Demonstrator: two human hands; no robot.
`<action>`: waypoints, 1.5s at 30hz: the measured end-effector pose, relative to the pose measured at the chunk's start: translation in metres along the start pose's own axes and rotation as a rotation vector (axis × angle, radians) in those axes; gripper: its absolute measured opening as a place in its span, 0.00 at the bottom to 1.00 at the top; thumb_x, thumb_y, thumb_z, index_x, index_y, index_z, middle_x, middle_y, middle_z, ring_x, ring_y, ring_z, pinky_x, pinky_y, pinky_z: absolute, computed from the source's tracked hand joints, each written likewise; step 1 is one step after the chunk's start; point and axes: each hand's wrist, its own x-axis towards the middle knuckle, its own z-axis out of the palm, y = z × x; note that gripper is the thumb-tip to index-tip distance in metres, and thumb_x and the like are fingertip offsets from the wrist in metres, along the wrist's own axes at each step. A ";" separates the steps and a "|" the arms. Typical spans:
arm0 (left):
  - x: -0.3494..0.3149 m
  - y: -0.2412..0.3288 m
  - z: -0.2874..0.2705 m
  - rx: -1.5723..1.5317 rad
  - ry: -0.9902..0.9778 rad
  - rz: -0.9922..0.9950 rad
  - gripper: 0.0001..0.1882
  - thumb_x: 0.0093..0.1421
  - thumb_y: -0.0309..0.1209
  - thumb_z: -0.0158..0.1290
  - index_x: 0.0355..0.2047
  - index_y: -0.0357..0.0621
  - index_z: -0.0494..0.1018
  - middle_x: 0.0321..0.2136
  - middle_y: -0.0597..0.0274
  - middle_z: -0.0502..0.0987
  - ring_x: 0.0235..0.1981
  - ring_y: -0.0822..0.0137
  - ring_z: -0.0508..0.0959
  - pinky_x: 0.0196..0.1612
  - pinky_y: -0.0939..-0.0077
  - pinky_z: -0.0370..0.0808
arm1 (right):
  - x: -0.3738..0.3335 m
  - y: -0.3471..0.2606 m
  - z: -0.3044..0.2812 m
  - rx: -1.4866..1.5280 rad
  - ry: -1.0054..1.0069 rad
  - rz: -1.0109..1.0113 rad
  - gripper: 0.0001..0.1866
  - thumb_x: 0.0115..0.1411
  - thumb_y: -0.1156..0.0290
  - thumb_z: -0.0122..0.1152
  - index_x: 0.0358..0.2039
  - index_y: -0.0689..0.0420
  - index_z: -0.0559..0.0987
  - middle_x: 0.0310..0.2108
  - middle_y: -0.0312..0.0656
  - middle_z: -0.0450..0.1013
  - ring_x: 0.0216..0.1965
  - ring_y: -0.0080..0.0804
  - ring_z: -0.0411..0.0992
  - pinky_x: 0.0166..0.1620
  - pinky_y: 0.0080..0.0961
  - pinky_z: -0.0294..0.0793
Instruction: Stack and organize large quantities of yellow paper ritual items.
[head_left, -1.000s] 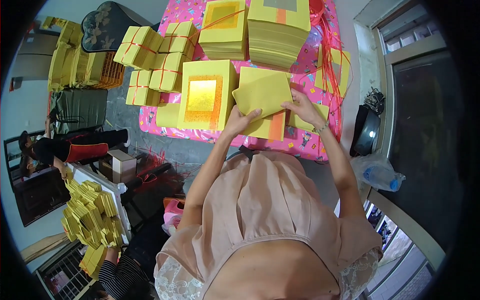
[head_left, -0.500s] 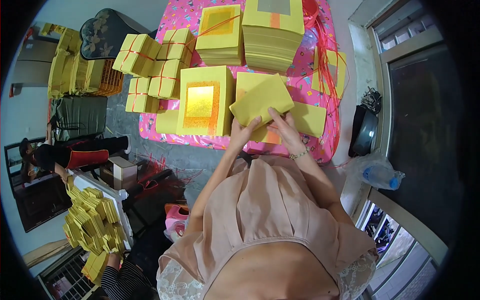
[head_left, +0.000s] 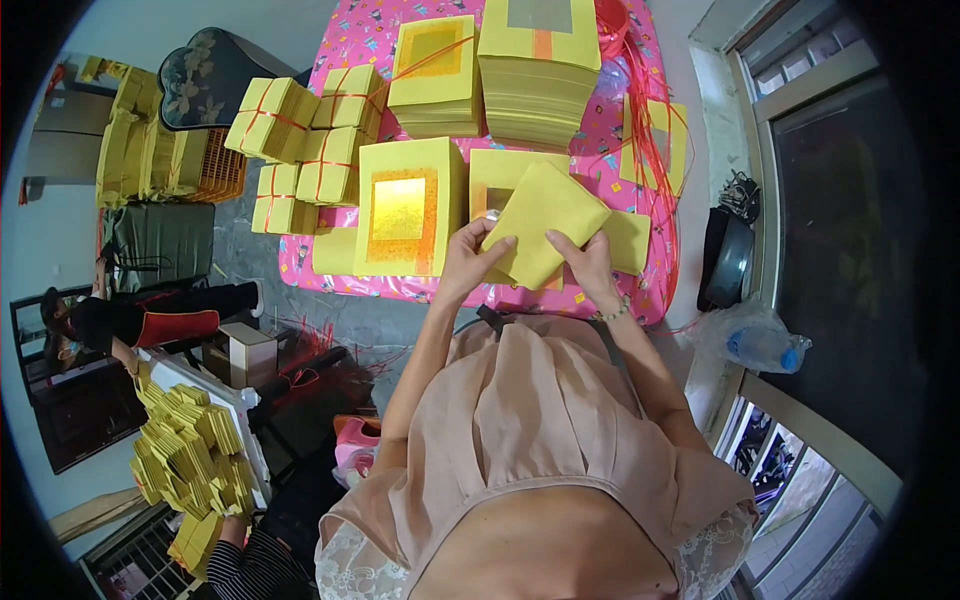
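A: Hands' status, pls?

B: Both grasping. Left hand (head_left: 477, 258) pinches the L side of a plain yellow rectangular paper wad (head_left: 550, 222), thumb on top; right hand (head_left: 588, 262) has its R side, ditto.

A: Wad's loc.?

B: Tilted diag. over a yellow paper pile (head_left: 500, 168) w/ a partly hidden greyish patch, nr the front edge of the pink patterned tabletop (head_left: 650, 292). Can't tell if wad & pile touch.

A: Surroundings?

B: Just L, a thick yellow paper block (head_left: 402, 208) w/ shiny gold square; further L, small yellow bundles (head_left: 268, 118) tied w/ red string. Behind, a tall yellow paper stack (head_left: 537, 88). Long red strands (head_left: 648, 130) on the R.
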 end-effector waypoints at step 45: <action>-0.002 0.053 0.057 0.132 -0.038 0.392 0.13 0.66 0.22 0.47 0.50 0.41 0.61 0.42 0.63 0.68 0.45 0.75 0.68 0.50 0.80 0.66 | 0.000 -0.054 -0.026 -0.005 -0.148 -0.096 0.18 0.64 0.71 0.59 0.52 0.62 0.71 0.43 0.35 0.74 0.43 0.19 0.72 0.47 0.21 0.73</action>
